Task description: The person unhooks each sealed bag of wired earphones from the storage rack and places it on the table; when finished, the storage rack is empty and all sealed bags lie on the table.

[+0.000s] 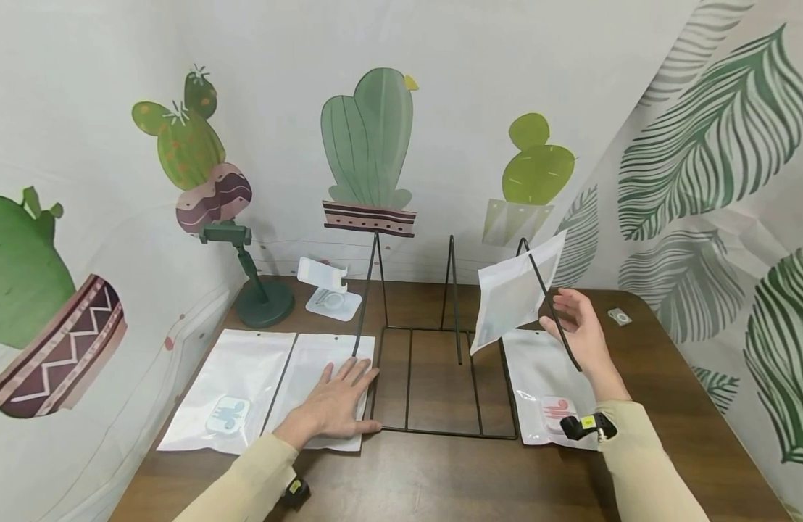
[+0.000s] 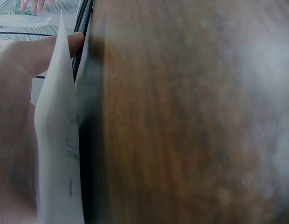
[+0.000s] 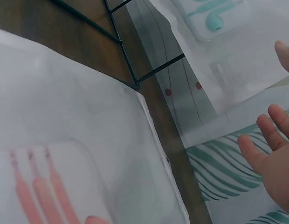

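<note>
A black wire display rack (image 1: 408, 384) with slanted prongs stands on the brown table. One white zip pouch (image 1: 515, 293) hangs tilted on its right prong; the right wrist view shows teal earphones in a clear case inside that pouch (image 3: 228, 74). My right hand (image 1: 584, 337) is beside this prong, fingers loosely bent and holding nothing. Spread fingers of my left hand (image 1: 333, 406) rest on a flat white pouch (image 1: 304, 384), thumb at the rack's base. Below my right hand lies another pouch (image 1: 528, 370) with pink earphones.
Another white pouch (image 1: 245, 370) with a blue earphone case lies at the far left. Behind it stand a dark green phone holder (image 1: 263, 301) and a white folding stand (image 1: 334, 302). A small grey gadget (image 1: 619, 316) lies at the back right.
</note>
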The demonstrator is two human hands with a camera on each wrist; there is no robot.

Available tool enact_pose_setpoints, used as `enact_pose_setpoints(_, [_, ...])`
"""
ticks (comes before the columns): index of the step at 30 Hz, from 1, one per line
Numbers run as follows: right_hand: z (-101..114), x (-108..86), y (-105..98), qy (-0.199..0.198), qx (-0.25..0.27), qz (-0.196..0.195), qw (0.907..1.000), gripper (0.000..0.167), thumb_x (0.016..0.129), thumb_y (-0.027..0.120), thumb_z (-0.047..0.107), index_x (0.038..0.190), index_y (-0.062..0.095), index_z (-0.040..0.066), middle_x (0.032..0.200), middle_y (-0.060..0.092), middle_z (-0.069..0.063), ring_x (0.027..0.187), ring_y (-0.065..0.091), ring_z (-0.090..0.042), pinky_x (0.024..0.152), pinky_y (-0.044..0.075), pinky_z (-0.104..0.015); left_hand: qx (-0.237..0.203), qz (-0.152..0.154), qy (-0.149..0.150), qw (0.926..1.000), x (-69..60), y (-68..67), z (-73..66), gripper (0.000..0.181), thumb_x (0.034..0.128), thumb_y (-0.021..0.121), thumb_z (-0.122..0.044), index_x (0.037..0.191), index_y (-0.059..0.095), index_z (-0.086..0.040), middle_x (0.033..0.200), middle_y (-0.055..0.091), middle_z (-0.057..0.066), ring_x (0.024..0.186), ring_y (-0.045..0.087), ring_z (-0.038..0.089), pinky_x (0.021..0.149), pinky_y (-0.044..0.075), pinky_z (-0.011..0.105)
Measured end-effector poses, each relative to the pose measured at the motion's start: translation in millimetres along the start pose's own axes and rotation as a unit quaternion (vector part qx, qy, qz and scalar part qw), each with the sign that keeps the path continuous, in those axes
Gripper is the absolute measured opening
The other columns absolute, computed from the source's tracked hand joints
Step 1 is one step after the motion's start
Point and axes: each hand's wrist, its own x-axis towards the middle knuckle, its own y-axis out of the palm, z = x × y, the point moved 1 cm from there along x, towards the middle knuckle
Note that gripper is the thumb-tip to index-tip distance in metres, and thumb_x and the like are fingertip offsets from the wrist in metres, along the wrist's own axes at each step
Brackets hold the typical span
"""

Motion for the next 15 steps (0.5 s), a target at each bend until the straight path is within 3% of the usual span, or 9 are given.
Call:
enact_pose_setpoints(3, [8, 3.1, 1, 0.0, -0.005, 0.007, 1.0, 0.068, 0.087, 0.072, 0.007, 0.144, 0.037, 0.004, 0.132, 0.052, -0.019, 0.118, 0.052, -0.013, 0.09, 0.041, -0.005, 0.0, -0.002, 0.001, 1.0, 0.1, 0.0, -0.1, 0.101, 0.0782, 0.05, -0.08, 0.155, 0.027, -0.019, 0.162, 0.023, 0.008, 0.149, 0.019, 0.033, 0.114, 0.017, 0.065])
enact_pose_setpoints(6, [20, 5.7, 3, -0.01, 0.023, 0.017, 0.9995, 0.066, 0.087, 0.069, -0.001, 0.143, 0.035, -0.003, 0.124, 0.055, -0.005, 0.115, 0.052, -0.006, 0.09, 0.04, -0.005, 0.0, -0.003, 0.001, 1.0, 0.1, 0.1, -0.1, 0.101, 0.0784, 0.05, -0.08, 0.155, 0.027, -0.019, 0.161, 0.023, 0.008, 0.148, 0.019, 0.033, 0.114, 0.017, 0.065])
enact_pose_setpoints(10, [15, 10.7, 6, -0.03, 0.071, 0.033, 0.9965, 0.066, 0.086, 0.067, -0.007, 0.143, 0.034, -0.004, 0.121, 0.05, 0.01, 0.112, 0.049, 0.006, 0.092, 0.041, -0.004, -0.001, -0.002, -0.001, 1.0, -0.1, 1.1, -0.2, 0.1, 0.0787, 0.05, -0.08, 0.155, 0.026, -0.019, 0.162, 0.022, 0.008, 0.149, 0.019, 0.033, 0.114, 0.017, 0.065])
enact_pose_setpoints(15, [0, 15.7, 11, -0.049, 0.114, 0.04, 0.9915, 0.066, 0.086, 0.067, -0.008, 0.144, 0.036, 0.001, 0.122, 0.054, 0.007, 0.115, 0.053, -0.001, 0.093, 0.046, -0.01, 0.001, -0.004, -0.001, 1.0, 0.7, 2.2, 0.3, 0.1, 0.0785, 0.051, -0.079, 0.155, 0.027, -0.019, 0.162, 0.022, 0.008, 0.149, 0.018, 0.033, 0.115, 0.016, 0.065])
